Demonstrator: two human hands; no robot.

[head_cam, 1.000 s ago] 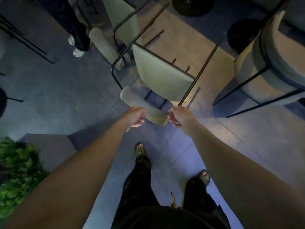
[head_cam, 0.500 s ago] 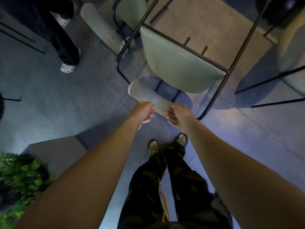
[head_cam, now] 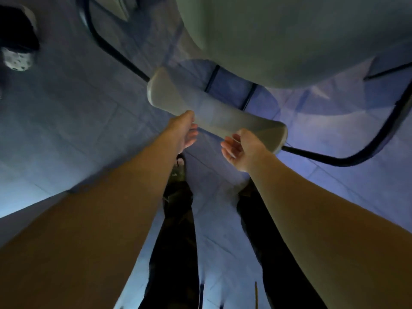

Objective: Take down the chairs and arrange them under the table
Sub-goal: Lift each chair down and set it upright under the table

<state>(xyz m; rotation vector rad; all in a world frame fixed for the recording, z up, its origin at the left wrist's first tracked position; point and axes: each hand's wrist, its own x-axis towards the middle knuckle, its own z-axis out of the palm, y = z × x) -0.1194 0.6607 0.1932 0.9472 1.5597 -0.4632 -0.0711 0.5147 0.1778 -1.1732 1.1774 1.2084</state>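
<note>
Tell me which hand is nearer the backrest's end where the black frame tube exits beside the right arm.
Right. The right hand is at that end of the backrest, palm open; the left hand is near its middle.

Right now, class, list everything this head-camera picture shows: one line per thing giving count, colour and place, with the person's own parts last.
Backrest: one, pale grey-green, centre, at both hands.
Seat: one, pale grey-green, top right, above the backrest.
Frame: one, black tube, curving from top left to right edge.
Second chair: part only, pale, top left.
Floor: grey-blue tiles, all around.
Bystander's shoe: one, white with holes, far left.
Block: one, grey, lower left, partly behind the arm.
Left hand: one, at the backrest's lower edge; grip unclear.
Right hand: one, fingers open, below the backrest's right end.
Legs: two, dark trousers, bottom centre.
</note>
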